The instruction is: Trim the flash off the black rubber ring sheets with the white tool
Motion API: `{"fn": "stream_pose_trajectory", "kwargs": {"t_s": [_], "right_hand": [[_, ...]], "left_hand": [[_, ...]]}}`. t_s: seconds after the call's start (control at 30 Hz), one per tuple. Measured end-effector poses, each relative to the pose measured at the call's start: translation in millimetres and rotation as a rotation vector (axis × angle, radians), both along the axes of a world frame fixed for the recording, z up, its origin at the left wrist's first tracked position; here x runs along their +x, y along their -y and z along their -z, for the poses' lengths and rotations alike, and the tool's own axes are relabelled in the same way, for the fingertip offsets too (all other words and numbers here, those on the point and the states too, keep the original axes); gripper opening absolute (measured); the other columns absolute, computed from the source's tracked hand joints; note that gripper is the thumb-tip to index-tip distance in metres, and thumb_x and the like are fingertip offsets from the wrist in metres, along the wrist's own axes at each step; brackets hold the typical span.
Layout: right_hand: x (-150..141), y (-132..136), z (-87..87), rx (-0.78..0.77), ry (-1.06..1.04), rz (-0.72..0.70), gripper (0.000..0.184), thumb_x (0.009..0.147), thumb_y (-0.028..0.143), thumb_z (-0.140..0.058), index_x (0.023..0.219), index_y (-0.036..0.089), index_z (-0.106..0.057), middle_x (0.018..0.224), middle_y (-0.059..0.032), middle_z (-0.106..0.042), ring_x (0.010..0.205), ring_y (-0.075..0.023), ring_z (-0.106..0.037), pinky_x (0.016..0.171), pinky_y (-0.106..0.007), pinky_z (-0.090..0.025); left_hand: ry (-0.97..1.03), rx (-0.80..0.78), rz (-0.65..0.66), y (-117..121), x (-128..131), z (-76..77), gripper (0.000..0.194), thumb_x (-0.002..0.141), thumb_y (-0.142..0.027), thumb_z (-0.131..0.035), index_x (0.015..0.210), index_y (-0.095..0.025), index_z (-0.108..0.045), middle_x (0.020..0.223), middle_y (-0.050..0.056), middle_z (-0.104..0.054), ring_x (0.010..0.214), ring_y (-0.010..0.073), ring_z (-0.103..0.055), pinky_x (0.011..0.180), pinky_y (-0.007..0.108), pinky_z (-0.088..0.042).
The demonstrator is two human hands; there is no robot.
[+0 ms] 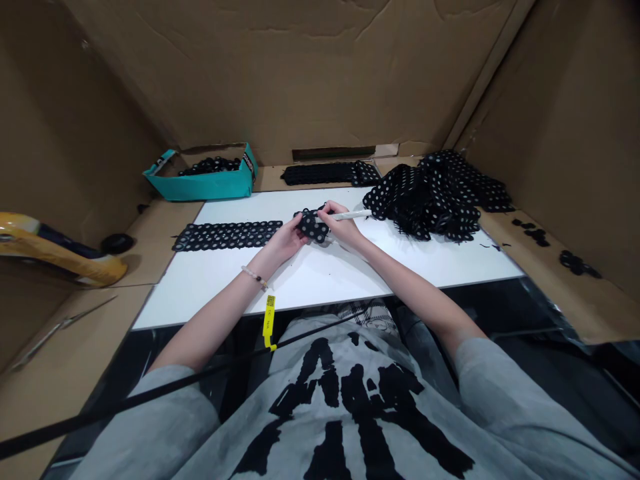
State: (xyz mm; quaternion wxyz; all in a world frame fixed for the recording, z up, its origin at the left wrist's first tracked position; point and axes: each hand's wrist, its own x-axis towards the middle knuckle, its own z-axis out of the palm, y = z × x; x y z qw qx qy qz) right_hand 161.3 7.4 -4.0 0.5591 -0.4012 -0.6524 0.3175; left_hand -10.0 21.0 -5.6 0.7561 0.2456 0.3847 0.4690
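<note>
Over the middle of the white board point(320, 280), my left hand point(289, 240) is closed on the near-left edge of a small black piece of fabric with white dots point(315, 230). My right hand point(343, 225) grips a slim white pen-like tool point(353, 215); its tip, close to the fabric, is hidden by my fingers. Left of my left hand, a flat strip of dotted black fabric point(227, 236) lies on the board. A large crumpled heap of the same dotted fabric point(430, 193) sits to the right, past the tool's back end.
At the back left stands a teal box point(203, 187) with dark pieces inside. Another dark strip point(317, 174) lies along the back. Scissors point(65, 325), a yellow bottle point(65, 250) and a black round object point(117, 243) are left; small dark scraps point(575, 262) right. Cardboard walls surround the board.
</note>
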Motion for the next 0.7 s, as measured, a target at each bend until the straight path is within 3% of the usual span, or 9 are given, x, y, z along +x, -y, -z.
{"fn": "stream_pose_trajectory", "kwargs": {"t_s": [0.13,0.23,0.37,0.43,0.53,0.7], "right_hand": [[5,-2,-3.4,-0.031,0.01,-0.081,0.029,0.081,0.045,-0.06,0.069,0.021,-0.051,0.067,0.0015,-0.053,0.068,-0.015,-0.047,0.065,-0.028,-0.036],[10,-8,-6.2,-0.193,-0.067,-0.103,0.034,0.075,0.049,-0.066,0.065,0.021,-0.05,0.068,0.0008,-0.056,0.067,-0.0146,-0.047,0.061,-0.027,-0.035],[14,-12,-10.8,-0.416,-0.307,-0.128,0.039,0.068,0.053,-0.072,0.065,0.022,-0.048,0.069,0.002,-0.056,0.06,-0.0119,-0.044,0.053,-0.024,-0.031],[14,-11,-12.5,-0.408,-0.365,-0.145,0.039,0.068,0.054,-0.072,0.066,0.022,-0.05,0.07,0.0023,-0.055,0.063,-0.0125,-0.047,0.055,-0.024,-0.035],[10,-9,-12.8,-0.314,-0.28,-0.097,0.036,0.069,0.054,-0.071,0.066,0.022,-0.055,0.07,0.0014,-0.057,0.069,-0.0145,-0.05,0.062,-0.026,-0.039],[4,-5,-9.7,-0.193,-0.13,0.026,0.03,0.074,0.048,-0.064,0.064,0.021,-0.056,0.068,0.0008,-0.06,0.072,-0.016,-0.052,0.072,-0.029,-0.041]], "left_hand": [[-0.004,-0.041,-0.057,-1,1,0.3,0.008,0.09,-0.012,-0.063,0.092,-0.014,-0.07,0.08,0.006,-0.073,0.07,0.0143,-0.064,0.064,0.024,-0.052],[-0.013,-0.048,-0.074,-4,0,4.2,0.007,0.087,-0.011,-0.067,0.092,-0.014,-0.071,0.081,0.007,-0.073,0.07,0.0145,-0.064,0.062,0.024,-0.051],[-0.045,0.126,-0.143,-4,2,11.3,0.008,0.079,-0.013,-0.076,0.084,-0.014,-0.071,0.08,0.006,-0.073,0.07,0.0147,-0.064,0.062,0.024,-0.049],[-0.1,0.26,-0.191,-3,4,13.8,0.014,0.073,-0.017,-0.082,0.08,-0.014,-0.071,0.078,0.005,-0.073,0.069,0.0136,-0.063,0.061,0.023,-0.046],[-0.209,0.378,-0.225,2,8,14.0,0.024,0.064,-0.024,-0.089,0.076,-0.013,-0.071,0.077,0.004,-0.073,0.068,0.0126,-0.062,0.06,0.022,-0.044],[-0.18,0.347,-0.145,9,11,6.5,0.027,0.063,-0.029,-0.089,0.073,-0.013,-0.07,0.077,0.005,-0.074,0.069,0.0143,-0.065,0.066,0.024,-0.048]]}}
